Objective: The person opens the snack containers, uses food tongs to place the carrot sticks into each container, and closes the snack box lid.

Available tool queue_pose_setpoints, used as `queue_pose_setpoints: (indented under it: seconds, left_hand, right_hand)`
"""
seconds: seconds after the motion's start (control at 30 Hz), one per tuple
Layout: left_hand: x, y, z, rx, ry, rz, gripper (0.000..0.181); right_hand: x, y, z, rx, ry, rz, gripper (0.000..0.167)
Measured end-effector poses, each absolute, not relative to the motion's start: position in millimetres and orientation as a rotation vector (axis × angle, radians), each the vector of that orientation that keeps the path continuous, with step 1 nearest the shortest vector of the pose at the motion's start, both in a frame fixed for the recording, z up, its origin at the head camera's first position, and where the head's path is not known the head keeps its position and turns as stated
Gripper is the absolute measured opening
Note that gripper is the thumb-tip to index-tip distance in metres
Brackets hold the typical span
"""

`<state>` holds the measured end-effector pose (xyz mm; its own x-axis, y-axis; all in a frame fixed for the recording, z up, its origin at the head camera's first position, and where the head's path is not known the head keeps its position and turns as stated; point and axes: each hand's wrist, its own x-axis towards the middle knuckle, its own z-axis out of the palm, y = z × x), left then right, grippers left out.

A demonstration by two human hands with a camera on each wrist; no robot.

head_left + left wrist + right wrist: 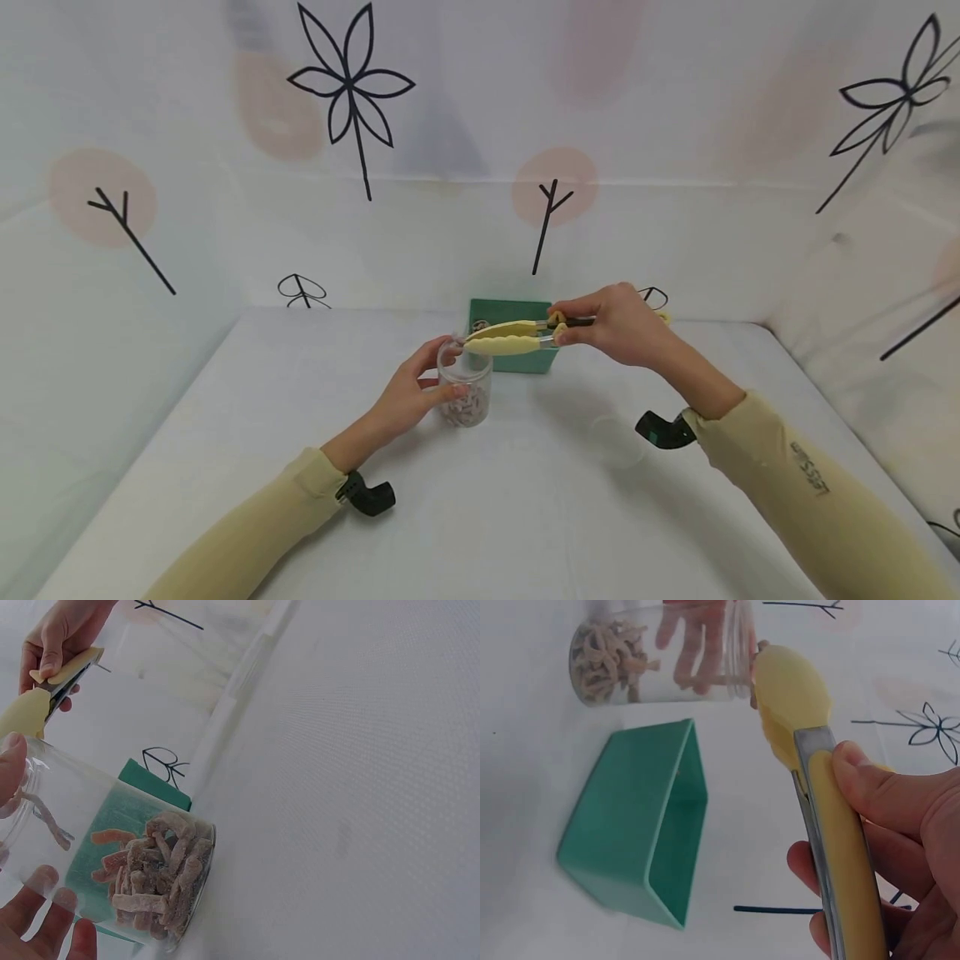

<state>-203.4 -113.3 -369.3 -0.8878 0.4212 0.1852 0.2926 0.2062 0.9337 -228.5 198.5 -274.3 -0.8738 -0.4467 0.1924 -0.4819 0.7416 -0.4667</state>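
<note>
My left hand [408,392] holds a clear jar [477,387] upright on the table, thumb and fingers around its side. Pale, sugar-dusted strips [161,877] are heaped at the jar's bottom. One more strip [49,820] hangs higher up inside, near the mouth. My right hand [618,325] grips yellow-tipped metal tongs [506,337] from the right. The tongs' tips, close together, are at the jar's mouth; whether they pinch a strip I cannot tell. Just behind the jar stands an open green box [525,360], some brownish pieces [480,325] showing inside it.
A clear round lid [617,442] lies on the white tabletop [495,517], right of the jar and below my right forearm. Behind the table hangs a white cloth [450,242] with printed plants.
</note>
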Motion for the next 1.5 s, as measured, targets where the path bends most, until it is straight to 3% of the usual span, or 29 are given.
queue_pose_setpoints:
  seconds: [0.27,0.97,1.5]
  left_hand:
    - [-204,-113,-370,0.657,2.350,1.777,0.074]
    - [-203,-114,-368,0.715,2.340,1.793,0.071]
    - [-205,-113,-371,0.737,2.335,1.816,0.072]
  right_hand:
    - [-231,192,-269,0.853,-2.877,0.757,0.040]
    - [-231,199,-264,0.709,-2.893,0.877,0.048]
    - [-261,228,-290,0.515,-2.993,0.715,0.058]
